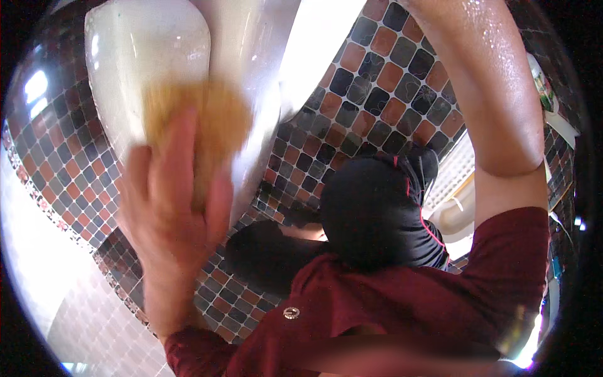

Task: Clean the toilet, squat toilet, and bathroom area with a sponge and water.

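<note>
My left hand [174, 202] holds a yellow-brown sponge [202, 118], which looks pressed on a glossy white bathroom fixture [146, 42]. Hand and sponge are blurred. The fixture has a rounded panel with a paler body beside it; its exact kind cannot be told. My right forearm [490, 85] is wet and reaches up past the top edge of the picture, so the right hand is out of view.
Small dark and reddish tiles cover the floor [372, 80] and the wall [70, 174] at left. My bent knee [362, 207] in black trousers is close below the fixture. A white perforated plastic item [454, 165] lies on the right, partly behind my arm.
</note>
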Demonstrator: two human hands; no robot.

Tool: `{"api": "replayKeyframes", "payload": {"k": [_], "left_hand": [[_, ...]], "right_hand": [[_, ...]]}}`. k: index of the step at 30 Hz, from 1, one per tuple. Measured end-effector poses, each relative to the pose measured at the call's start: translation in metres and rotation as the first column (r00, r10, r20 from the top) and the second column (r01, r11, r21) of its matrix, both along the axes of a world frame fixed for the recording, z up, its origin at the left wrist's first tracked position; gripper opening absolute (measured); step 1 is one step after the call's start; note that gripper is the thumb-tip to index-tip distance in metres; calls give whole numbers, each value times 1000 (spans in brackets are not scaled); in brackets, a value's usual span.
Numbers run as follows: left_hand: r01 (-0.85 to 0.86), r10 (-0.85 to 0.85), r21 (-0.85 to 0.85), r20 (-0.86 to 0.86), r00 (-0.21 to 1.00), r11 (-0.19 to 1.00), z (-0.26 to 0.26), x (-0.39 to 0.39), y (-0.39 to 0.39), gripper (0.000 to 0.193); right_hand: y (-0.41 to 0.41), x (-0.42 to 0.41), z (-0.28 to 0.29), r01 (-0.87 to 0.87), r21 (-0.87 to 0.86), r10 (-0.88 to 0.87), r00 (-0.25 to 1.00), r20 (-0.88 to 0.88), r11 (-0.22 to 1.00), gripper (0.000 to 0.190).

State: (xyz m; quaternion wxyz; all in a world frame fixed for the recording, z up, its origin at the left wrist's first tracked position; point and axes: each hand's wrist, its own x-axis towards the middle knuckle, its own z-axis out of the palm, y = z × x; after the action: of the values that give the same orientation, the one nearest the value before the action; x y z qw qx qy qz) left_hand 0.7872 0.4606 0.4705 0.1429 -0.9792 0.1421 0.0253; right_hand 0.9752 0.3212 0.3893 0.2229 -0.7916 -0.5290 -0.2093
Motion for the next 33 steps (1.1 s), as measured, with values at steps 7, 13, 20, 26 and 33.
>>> {"api": "replayKeyframes", "payload": {"k": [7,13,20,26,33], "left_hand": [[-16,18,61,-46,999,998,14,29,-11,42],[-284,280,-190,-51,959,940,12,57,-19,39],[-23,27,49,-81,996,999,17,-8,4,53],[-499,478,-427,-165,863,754,25,94,-21,34],[-225,323,-381,215,922,897,22,94,23,38]], "right_hand": [[-19,-8,32,-257,243,321,904,-282,935,26],[1,-10,27,-172,170,226,899,-376,970,28],[13,-4,-13,-118,481,135,991,0,868,41],[-10,-8,28,-91,546,387,801,-457,833,38],[-25,-11,44,-108,405,415,369,-832,908,46]]}}
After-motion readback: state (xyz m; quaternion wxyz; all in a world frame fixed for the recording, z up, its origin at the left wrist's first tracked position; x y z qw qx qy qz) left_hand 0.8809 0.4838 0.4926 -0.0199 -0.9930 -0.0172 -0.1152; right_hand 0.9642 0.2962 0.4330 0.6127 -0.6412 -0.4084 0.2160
